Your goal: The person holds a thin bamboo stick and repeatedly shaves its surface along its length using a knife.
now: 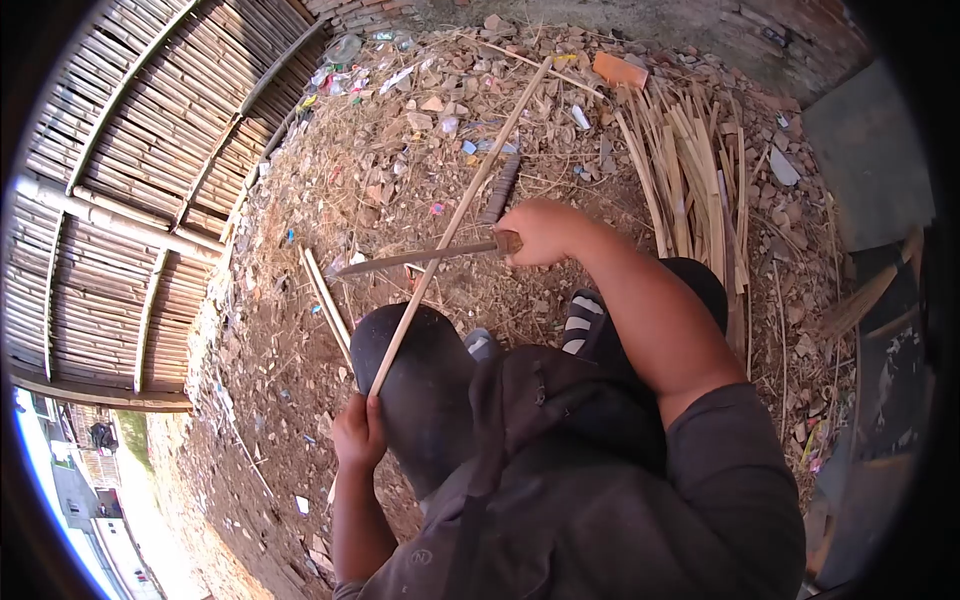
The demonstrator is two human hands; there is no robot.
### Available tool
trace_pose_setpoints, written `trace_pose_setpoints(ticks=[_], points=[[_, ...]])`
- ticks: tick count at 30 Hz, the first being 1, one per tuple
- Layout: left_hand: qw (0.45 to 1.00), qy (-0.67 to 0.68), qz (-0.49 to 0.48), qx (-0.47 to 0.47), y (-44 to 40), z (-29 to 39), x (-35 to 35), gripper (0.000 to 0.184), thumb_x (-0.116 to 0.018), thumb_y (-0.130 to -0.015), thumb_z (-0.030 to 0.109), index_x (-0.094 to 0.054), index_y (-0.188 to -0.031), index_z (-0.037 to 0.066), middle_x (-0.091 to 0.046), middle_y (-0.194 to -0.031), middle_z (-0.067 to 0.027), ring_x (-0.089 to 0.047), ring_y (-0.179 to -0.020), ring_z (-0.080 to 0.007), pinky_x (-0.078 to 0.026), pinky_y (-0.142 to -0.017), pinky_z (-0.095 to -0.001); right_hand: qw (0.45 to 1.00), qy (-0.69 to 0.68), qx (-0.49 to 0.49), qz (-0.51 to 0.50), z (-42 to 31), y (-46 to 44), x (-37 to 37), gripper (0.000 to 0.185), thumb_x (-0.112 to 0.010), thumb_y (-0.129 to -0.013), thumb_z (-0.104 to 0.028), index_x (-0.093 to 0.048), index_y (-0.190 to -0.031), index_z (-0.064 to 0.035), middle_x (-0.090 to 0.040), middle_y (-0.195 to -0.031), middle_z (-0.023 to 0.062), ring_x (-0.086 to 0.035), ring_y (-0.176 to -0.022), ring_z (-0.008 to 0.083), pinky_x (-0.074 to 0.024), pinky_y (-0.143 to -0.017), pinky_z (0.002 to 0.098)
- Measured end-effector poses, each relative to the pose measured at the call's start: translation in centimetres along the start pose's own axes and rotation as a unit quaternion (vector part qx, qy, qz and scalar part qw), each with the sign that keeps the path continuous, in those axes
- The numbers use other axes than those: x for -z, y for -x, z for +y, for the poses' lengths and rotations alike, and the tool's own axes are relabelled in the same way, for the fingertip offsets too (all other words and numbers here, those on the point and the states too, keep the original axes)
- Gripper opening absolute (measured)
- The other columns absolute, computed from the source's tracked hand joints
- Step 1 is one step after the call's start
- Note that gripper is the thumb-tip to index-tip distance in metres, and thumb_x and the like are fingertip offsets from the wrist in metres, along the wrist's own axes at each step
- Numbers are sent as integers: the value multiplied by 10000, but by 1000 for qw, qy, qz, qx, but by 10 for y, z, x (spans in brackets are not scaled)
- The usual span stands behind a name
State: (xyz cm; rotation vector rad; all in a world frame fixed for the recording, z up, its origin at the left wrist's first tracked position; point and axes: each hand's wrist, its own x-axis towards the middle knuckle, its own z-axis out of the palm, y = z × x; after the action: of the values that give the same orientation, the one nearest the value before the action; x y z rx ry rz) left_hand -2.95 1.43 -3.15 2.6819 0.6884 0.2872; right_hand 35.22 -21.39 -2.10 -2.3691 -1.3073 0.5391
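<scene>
My left hand [359, 434] is closed around the lower end of a long, thin bamboo strip [468, 200], which slants up and away over my left knee. My right hand [545, 232] grips the wooden handle of a long knife [420, 257]. Its narrow, dark blade points left and crosses the strip at about mid-length; I cannot tell exactly how they touch. Just beyond my right hand, a dark ridged rod-like piece [502, 188] lies on the ground. Two short strips [325, 300] are beside my left knee.
A pile of split bamboo strips [690, 175] lies at the right by my right knee. An orange brick piece [620, 70] is behind it. Rubble and litter cover the dirt ground [290, 370]. A bamboo slat wall [110, 290] stands at left, dark panels [870, 150] at right.
</scene>
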Motion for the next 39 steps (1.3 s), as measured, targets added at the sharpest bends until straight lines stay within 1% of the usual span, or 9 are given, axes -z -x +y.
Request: trace_pose_setpoints(ticks=[5,14,15,19,22,28,31,37,39], points=[[1000,-10,-5,16,-3,-3,5,361,-522,-1022,311,-529,-777,46,-583,-630,-215,-595,-605,-456,-430,-538,-534,963,-163,-189,103,47,-12,0,375,-737,-743,-277,-674,-1024,-36,-684,-919,191,-685,-876,339,-531,-777,421],[1000,-22,3,0,-5,-8,-5,360,-524,-1018,313,-538,-782,42,-596,-649,-215,-599,-612,-455,-432,-541,-534,998,-59,-5,-15,13,5,7,414,-734,-739,-260,-678,-1078,-29,-695,-962,209,-686,-914,353,-542,-805,438],[1000,-10,1,7,-2,-10,-5,360,-527,-1016,316,-539,-783,41,-601,-656,-215,-602,-615,-455,-437,-543,-531,994,-95,-32,47,37,-7,-10,413,-738,-734,-276,-681,-1050,-16,-691,-949,211,-685,-899,353,-541,-801,445],[998,-55,-8,14,-3,-3,10,340,-559,-1003,308,-541,-792,42,-621,-679,-208,-612,-613,-449,-455,-545,-518,957,-191,-204,78,59,-18,-3,394,-727,-744,-272,-671,-1028,-5,-681,-924,215,-683,-876,343,-540,-766,447],[998,-69,0,-14,-3,6,17,292,-590,-987,286,-549,-824,47,-630,-684,-202,-621,-616,-446,-464,-547,-518,976,-118,-127,132,53,-17,-13,334,-721,-760,-266,-671,-997,-37,-685,-907,196,-686,-881,351,-540,-765,457],[993,-113,13,11,6,25,12,194,-610,-972,242,-569,-911,62,-636,-699,-207,-634,-639,-447,-472,-564,-526,999,43,14,30,9,2,-4,321,-746,-765,-286,-695,-992,-64,-688,-849,175,-680,-841,374,-535,-739,471],[994,-104,34,21,15,29,9,197,-602,-976,238,-566,-923,52,-640,-719,-215,-635,-656,-453,-474,-570,-526,999,16,-1,47,12,-1,-6,350,-741,-741,-283,-693,-1027,-87,-697,-929,163,-684,-944,359,-546,-812,485],[995,-26,-16,90,23,45,20,263,-551,-1005,268,-570,-961,10,-648,-773,-237,-649,-750,-456,-488,-651,-518,995,-22,-6,95,12,0,-6,316,-741,-741,-293,-703,-976,-84,-701,-911,157,-682,-916,361,-546,-782,478],[993,8,-38,113,25,42,22,291,-529,-1017,287,-576,-982,2,-648,-781,-241,-653,-773,-450,-491,-683,-512,998,-31,0,51,6,3,-3,293,-739,-746,-293,-702,-944,-80,-698,-893,159,-681,-894,361,-541,-772,480]])
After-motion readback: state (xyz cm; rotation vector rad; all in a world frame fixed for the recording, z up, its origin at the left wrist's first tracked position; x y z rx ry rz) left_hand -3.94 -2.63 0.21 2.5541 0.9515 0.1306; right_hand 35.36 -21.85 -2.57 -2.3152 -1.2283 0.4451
